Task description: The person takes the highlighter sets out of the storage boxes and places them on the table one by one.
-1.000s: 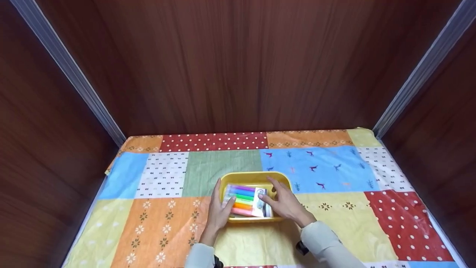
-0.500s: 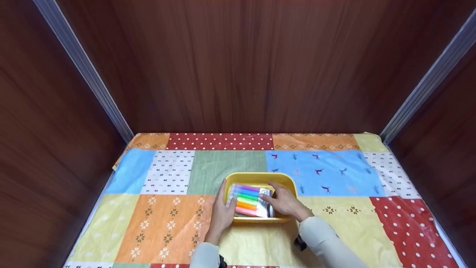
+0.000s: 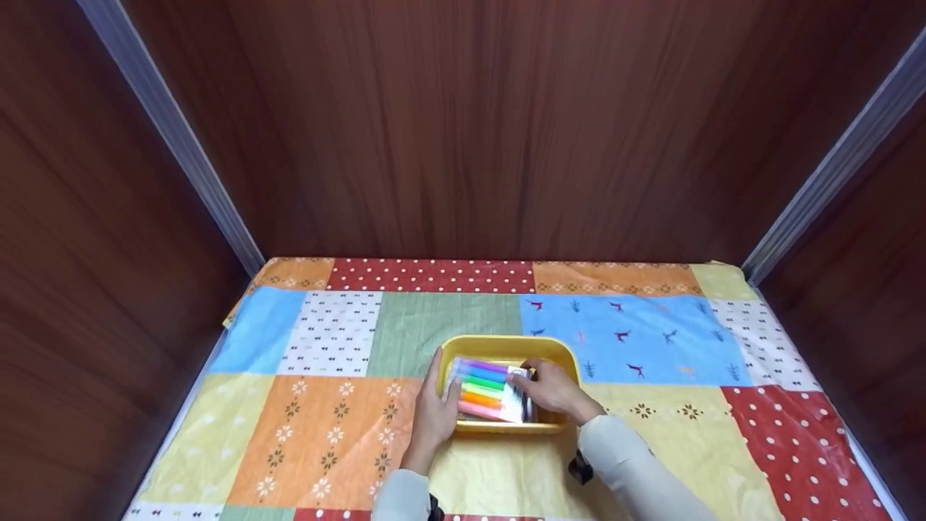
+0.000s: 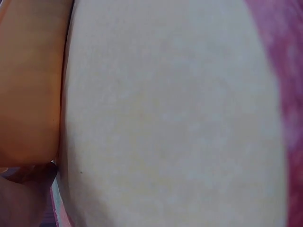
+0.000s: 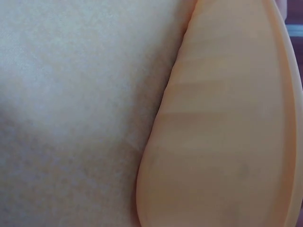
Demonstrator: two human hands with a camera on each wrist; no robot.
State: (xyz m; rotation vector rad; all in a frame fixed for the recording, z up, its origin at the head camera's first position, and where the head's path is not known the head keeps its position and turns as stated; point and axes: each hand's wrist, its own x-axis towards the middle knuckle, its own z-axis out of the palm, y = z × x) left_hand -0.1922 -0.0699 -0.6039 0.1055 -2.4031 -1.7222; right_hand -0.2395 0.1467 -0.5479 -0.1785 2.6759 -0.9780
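A yellow plastic tray (image 3: 506,428) rests on the patchwork cloth. Inside it lies a clear pack of coloured markers (image 3: 481,391), in rainbow order, with a white label at its right end. My left hand (image 3: 432,416) holds the tray's left side, fingers along the outer wall and thumb over the rim. At the pack's labelled end, my right hand (image 3: 555,391) pinches with thumb and curled fingers; its fingertips are partly hidden. Under the label end a dark item shows, too small to tell. Both wrist views show mostly the tray's outer wall (image 4: 31,85) and cloth.
The patchwork cloth (image 3: 311,434) covers the table and is slightly wrinkled. Brown wood-grain panels (image 3: 463,130) stand behind and at both sides, with grey metal strips (image 3: 181,145) at the corners.
My right hand's fingers have drawn in from spread to closing on the label end of the pack. The left hand stays at the tray's side. The head view has shifted slightly.
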